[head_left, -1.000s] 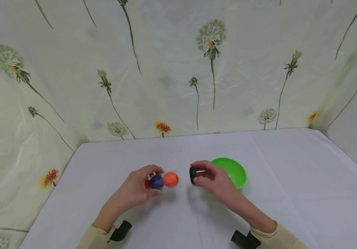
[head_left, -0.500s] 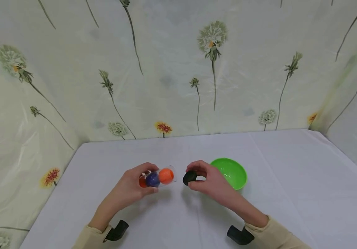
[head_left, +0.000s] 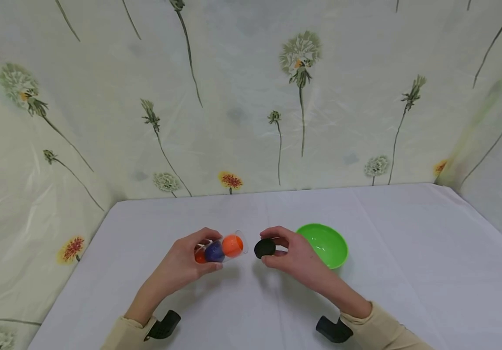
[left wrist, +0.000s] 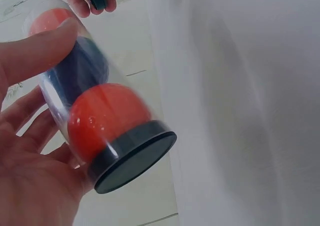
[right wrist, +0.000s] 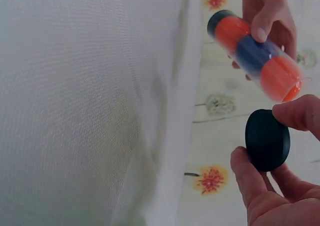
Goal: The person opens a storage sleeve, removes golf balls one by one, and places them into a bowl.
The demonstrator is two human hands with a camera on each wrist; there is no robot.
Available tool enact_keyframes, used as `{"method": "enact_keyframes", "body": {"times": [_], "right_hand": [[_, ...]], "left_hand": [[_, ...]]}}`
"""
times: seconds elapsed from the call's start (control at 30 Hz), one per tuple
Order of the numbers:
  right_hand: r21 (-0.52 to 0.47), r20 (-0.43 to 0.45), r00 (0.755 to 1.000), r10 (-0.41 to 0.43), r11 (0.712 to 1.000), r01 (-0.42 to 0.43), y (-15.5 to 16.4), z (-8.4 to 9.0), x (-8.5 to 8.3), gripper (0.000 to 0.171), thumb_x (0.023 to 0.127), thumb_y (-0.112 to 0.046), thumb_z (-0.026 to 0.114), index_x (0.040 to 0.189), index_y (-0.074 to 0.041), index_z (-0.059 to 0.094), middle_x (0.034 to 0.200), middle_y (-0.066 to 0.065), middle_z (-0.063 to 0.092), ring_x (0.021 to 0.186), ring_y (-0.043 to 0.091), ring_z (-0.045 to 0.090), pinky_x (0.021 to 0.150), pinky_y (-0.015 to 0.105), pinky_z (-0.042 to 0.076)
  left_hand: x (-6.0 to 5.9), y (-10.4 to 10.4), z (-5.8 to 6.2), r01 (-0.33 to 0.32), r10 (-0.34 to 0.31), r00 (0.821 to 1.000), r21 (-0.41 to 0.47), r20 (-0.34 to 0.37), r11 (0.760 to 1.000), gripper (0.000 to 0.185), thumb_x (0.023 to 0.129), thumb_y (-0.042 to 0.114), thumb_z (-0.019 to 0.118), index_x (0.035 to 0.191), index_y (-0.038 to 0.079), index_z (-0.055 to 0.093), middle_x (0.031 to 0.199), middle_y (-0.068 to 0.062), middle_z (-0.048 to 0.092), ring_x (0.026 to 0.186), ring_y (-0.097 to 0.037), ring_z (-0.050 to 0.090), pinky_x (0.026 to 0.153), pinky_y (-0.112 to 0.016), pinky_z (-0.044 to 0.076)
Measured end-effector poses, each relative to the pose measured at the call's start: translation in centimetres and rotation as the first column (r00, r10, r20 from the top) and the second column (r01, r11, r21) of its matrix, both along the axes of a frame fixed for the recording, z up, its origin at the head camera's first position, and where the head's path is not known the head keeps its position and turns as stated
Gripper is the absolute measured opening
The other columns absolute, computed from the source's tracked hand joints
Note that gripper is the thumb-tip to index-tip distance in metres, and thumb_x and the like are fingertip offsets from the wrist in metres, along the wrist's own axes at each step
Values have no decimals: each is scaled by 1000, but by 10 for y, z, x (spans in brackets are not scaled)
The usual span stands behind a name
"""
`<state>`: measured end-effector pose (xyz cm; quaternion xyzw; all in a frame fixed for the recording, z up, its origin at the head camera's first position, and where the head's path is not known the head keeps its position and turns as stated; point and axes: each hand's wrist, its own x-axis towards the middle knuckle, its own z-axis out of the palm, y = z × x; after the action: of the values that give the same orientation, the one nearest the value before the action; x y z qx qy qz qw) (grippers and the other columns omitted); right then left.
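My left hand [head_left: 187, 255] grips a clear tube [left wrist: 114, 71] with thumb and fingers curled round it. Inside sit an orange-red ball [left wrist: 105, 117] by the black end cap [left wrist: 135, 158], a dark blue ball [head_left: 214, 251] in the middle and an orange ball [head_left: 233, 246] at the uncapped end. The tube lies tilted, its uncapped end up and toward the right hand. My right hand [head_left: 292, 250] pinches a round black lid [right wrist: 267, 140] at its edge between thumb and fingers. A short gap parts lid and tube mouth in the head view.
A green bowl [head_left: 337, 243] stands on the white-covered table [head_left: 408, 272], just behind and right of my right hand. Flower-printed sheeting [head_left: 242, 97] rises behind the table and along both sides. Black wrist mounts [head_left: 165, 324] sit at each sleeve cuff.
Both hands have shifted slightly left. The lid has turned from edge-on to show its round face, and the tube has tipped so its mouth shows more.
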<state>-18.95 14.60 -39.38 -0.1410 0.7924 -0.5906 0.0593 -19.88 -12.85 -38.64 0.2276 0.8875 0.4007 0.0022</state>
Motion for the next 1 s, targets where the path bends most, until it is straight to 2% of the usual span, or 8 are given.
{"method": "enact_keyframes", "body": {"times": [0.2,0.33,0.5,0.7,0.83,1.0], "right_hand": [[85,-80,996,-28,996,34,-6,-3,-3,43,81,-10,79,121,-8,62,114,4,64,105,22,61,92,39,51],[153,-129,991,-40,986,60,-9,-4,-3,40,81,-9,78,118,-10,64,106,0,65,99,20,62,89,41,51],[184,-119,991,-56,980,78,-14,-6,-5,38,82,-7,76,118,-9,65,105,0,65,101,24,65,85,37,53],[193,-105,994,-40,979,60,-24,-10,-13,40,82,-2,74,120,-6,63,111,5,65,104,29,66,87,40,53],[214,-83,996,-25,976,42,-31,-12,-21,41,83,0,73,121,-3,61,114,9,64,103,29,67,87,40,53],[279,-60,997,-39,959,54,-37,-18,-32,41,82,-2,75,120,-5,61,116,10,64,100,27,66,84,39,54]], "left_hand": [[-1,-1,-2,-4,3,1000,41,22,999,53,77,14,85,120,28,58,116,4,63,103,-18,59,90,-40,51],[-1,-2,-3,-13,11,999,67,33,998,53,77,16,85,120,30,58,118,5,63,106,-20,60,92,-45,50],[-2,-2,-4,-14,8,999,103,54,995,53,77,16,86,119,30,57,119,6,63,106,-22,62,93,-47,49],[-3,-1,-5,-12,4,997,116,73,993,52,77,17,85,119,30,56,119,5,62,108,-23,61,93,-48,49],[-5,-2,-6,-19,4,994,139,110,990,51,79,19,84,120,29,57,120,3,62,106,-25,61,93,-48,49],[-8,-5,-8,-8,-32,984,225,177,974,49,80,20,83,122,23,56,123,-1,60,104,-26,60,92,-47,49]]}}
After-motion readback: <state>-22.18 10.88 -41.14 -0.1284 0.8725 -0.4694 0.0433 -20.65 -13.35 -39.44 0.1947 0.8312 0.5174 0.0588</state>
